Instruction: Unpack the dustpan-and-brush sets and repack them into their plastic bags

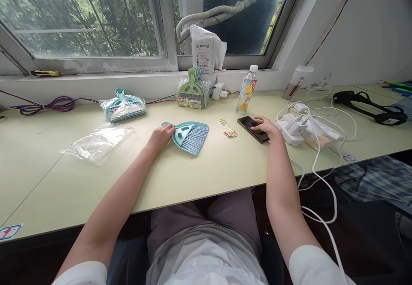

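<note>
My left hand [162,137] is closed around the handle of a small teal dustpan and brush set [189,137], which lies on the pale table with its grey-blue bristles toward the right. Over a dark smartphone [252,128] rests my right hand [266,127], its fingers spread and touching the screen. Between the two lies a small printed paper label [227,128]. Left of my left hand is a crumpled clear plastic bag [99,143]. A wrapped teal brush set [124,107] and a stack of wrapped dustpan sets [193,92] stand farther back.
A drink bottle [247,89] stands behind the phone. To the right are a white power strip [291,128] with tangled cables, a tissue pack [322,137], a plastic cup [296,82] and a black strap [370,107]. Coiled wires [48,105] lie at left; a utility knife [45,73] is on the sill.
</note>
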`<state>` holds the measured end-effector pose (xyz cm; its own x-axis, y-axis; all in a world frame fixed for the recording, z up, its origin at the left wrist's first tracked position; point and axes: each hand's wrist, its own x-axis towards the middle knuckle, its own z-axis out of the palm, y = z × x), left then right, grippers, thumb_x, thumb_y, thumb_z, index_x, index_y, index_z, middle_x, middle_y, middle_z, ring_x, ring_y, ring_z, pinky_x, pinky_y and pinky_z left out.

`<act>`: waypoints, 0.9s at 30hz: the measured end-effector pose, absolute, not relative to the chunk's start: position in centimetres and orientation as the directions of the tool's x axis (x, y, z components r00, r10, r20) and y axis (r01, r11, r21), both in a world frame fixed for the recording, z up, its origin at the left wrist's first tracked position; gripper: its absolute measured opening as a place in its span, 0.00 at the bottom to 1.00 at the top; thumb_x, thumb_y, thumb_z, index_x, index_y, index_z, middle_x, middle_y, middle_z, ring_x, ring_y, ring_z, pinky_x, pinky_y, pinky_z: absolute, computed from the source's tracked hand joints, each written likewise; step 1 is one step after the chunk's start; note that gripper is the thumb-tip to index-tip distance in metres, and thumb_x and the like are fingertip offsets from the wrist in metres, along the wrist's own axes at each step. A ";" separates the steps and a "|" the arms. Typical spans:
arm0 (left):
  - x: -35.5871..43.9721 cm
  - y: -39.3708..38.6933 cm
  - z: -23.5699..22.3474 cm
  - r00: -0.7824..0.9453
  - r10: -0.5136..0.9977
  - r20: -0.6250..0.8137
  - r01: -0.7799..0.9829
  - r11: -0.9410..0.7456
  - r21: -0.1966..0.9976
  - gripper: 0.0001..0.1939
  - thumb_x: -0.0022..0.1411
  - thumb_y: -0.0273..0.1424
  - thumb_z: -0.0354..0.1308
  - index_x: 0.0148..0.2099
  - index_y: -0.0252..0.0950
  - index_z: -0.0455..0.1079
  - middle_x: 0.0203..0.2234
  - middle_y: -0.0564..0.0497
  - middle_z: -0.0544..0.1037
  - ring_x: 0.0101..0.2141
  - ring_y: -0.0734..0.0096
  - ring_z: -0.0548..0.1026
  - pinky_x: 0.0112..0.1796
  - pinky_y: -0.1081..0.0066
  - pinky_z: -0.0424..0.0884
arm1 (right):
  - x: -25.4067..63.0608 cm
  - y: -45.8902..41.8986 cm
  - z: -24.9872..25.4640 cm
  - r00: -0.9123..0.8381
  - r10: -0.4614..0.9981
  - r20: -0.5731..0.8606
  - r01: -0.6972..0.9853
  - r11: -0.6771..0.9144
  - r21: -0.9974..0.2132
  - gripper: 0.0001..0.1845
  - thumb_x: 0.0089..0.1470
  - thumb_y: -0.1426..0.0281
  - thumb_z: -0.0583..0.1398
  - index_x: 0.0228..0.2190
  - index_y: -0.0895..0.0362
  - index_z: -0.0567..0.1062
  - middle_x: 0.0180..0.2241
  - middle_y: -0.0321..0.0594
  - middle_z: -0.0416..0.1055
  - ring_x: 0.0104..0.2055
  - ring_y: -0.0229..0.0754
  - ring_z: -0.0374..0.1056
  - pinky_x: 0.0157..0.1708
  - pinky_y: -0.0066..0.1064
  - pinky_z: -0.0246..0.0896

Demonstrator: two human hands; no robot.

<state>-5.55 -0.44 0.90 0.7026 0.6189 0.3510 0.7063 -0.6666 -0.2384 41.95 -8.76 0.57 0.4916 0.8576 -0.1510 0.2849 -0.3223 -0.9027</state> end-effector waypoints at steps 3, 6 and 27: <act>-5.5 -0.5 1.0 0.703 0.621 0.347 0.707 -0.664 -0.244 0.16 0.65 0.24 0.44 0.48 0.35 0.71 0.42 0.41 0.74 0.40 0.60 0.73 0.33 0.67 0.68 | 41.9 -8.8 0.6 0.492 0.858 -0.152 0.287 -0.324 -0.902 0.41 0.34 0.80 0.67 0.52 0.56 0.65 0.60 0.51 0.61 0.51 0.49 0.69 0.40 0.38 0.70; -5.5 -0.5 1.0 0.702 0.621 0.348 0.708 -0.661 -0.247 0.16 0.65 0.24 0.44 0.48 0.35 0.71 0.43 0.41 0.73 0.40 0.60 0.73 0.33 0.67 0.68 | 41.9 -8.8 0.6 0.503 0.854 -0.134 0.305 -0.320 -0.897 0.41 0.33 0.80 0.68 0.51 0.55 0.66 0.59 0.52 0.62 0.52 0.50 0.68 0.42 0.39 0.69; -5.4 -0.8 1.2 0.695 0.628 0.350 0.713 -0.666 -0.219 0.16 0.65 0.24 0.44 0.47 0.35 0.71 0.41 0.42 0.74 0.40 0.60 0.73 0.33 0.67 0.68 | 41.6 -8.8 0.7 0.540 0.829 -0.142 0.331 -0.365 -0.870 0.40 0.38 0.79 0.67 0.54 0.55 0.64 0.60 0.50 0.61 0.51 0.47 0.68 0.41 0.36 0.69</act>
<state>-5.37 -0.80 1.24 0.6948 0.6285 0.3496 0.7128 -0.6662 -0.2192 41.60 -8.83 0.66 0.5404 0.8294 -0.1418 0.3313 -0.3647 -0.8702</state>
